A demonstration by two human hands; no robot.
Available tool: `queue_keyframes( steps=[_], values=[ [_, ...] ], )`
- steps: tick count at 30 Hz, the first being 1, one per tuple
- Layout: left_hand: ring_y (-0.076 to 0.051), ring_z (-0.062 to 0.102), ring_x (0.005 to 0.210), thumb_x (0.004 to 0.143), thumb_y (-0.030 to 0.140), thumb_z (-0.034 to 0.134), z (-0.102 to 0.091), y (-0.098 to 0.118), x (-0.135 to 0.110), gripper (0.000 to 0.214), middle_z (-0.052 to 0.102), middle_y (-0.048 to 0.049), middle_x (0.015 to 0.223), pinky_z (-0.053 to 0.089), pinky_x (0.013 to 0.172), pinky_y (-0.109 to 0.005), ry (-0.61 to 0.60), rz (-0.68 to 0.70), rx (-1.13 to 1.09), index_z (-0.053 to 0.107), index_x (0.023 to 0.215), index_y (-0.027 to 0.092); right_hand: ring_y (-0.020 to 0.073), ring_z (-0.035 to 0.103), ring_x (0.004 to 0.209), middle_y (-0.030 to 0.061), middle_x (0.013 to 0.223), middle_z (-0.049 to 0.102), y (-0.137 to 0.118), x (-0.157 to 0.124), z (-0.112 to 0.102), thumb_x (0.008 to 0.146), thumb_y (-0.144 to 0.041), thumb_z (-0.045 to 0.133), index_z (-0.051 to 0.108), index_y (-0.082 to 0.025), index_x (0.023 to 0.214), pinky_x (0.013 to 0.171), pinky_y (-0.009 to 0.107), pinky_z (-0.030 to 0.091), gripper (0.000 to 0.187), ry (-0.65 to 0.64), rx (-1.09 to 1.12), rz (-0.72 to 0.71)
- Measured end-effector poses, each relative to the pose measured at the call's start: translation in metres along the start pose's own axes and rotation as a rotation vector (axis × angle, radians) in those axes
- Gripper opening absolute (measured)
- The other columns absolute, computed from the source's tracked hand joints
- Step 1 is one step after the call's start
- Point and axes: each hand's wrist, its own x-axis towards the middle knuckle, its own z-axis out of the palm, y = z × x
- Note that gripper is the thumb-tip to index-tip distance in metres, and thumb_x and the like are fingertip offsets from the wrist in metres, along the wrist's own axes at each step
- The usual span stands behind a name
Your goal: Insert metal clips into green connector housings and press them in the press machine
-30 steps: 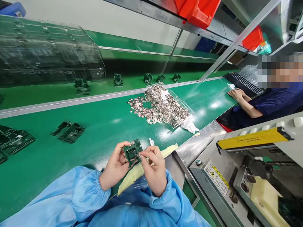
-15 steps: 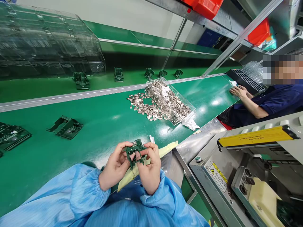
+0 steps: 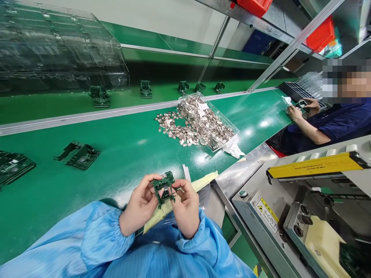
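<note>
Between my two hands, above the front edge of the green bench, is a small dark green plastic frame [image 3: 164,185] with cut-outs. My left hand [image 3: 141,204] is closed on its left side, thumb in front and fingers behind. The fingers of my right hand [image 3: 186,206] pinch its right side; whether they also hold a small part is hidden. Just behind lies a pale ridged strip [image 3: 186,172]. A yellow sheet [image 3: 206,181] runs beneath my hands along the bench edge. To the left rest two more green frames [image 3: 82,155] [image 3: 14,166].
A clear tray [image 3: 236,135] of small metal pieces stands mid-bench, with a loose pile [image 3: 185,135] beside it. Several green frames [image 3: 145,89] line the back ledge near stacked clear trays [image 3: 60,50]. A grey machine [image 3: 255,193] stands at right. A co-worker [image 3: 315,123] sits beyond it.
My right hand has shifted slightly right, and its fingers have drawn back from the frame's middle to its right side. The co-worker's hands have lifted and now hold a dark part.
</note>
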Motion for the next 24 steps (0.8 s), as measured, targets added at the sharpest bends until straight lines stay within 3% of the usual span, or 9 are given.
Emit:
queue_keyframes(
  steps=[10,16,18,21,24],
  values=[
    [-0.014,0.063,0.071,0.074,0.021,0.070,0.005,0.006,-0.011,0.033,0.065,-0.0010,0.089,0.052,0.062,-0.021,0.003,-0.060,0.100,0.060,0.105,0.025,0.0156,0.053,0.061,-0.0001,0.064,0.057,0.001,-0.004,-0.003,0.069,-0.033,0.072,0.056,-0.020,0.068,0.055,0.025,0.044,0.020,0.049,0.214,0.107],
    [-0.015,0.065,0.072,0.076,0.020,0.067,0.015,0.004,-0.027,0.029,0.068,-0.0022,0.092,0.052,0.061,-0.020,-0.159,-0.087,0.167,0.061,0.104,0.024,0.0144,0.054,0.061,-0.0001,0.067,0.059,0.017,-0.040,-0.022,0.073,-0.039,0.073,0.057,-0.020,0.075,0.057,0.025,0.045,0.025,0.120,0.303,0.127],
    [-0.014,0.064,0.076,0.076,0.020,0.067,0.020,0.004,-0.018,0.027,0.067,-0.0026,0.094,0.052,0.064,-0.020,-0.149,-0.039,0.183,0.061,0.102,0.024,0.0153,0.056,0.066,0.0016,0.075,0.061,0.026,-0.050,-0.034,0.078,-0.043,0.069,0.059,-0.021,0.083,0.061,0.026,0.047,0.025,0.161,0.273,0.101],
    [-0.013,0.062,0.079,0.071,0.020,0.072,0.032,0.005,0.017,0.032,0.065,-0.0012,0.093,0.052,0.070,-0.019,-0.069,0.077,0.164,0.059,0.100,0.021,0.0175,0.059,0.073,0.0051,0.084,0.065,0.044,-0.055,-0.053,0.082,-0.049,0.065,0.062,-0.020,0.089,0.066,0.029,0.050,0.030,0.233,0.200,0.122],
    [-0.012,0.062,0.082,0.068,0.020,0.073,0.054,0.003,0.063,0.036,0.063,0.0021,0.087,0.050,0.075,-0.019,-0.146,0.149,0.106,0.056,0.100,0.019,0.0179,0.060,0.071,0.0063,0.081,0.066,0.062,-0.048,-0.066,0.078,-0.054,0.066,0.063,-0.019,0.088,0.064,0.029,0.051,0.036,0.260,0.182,0.154]
  ],
)
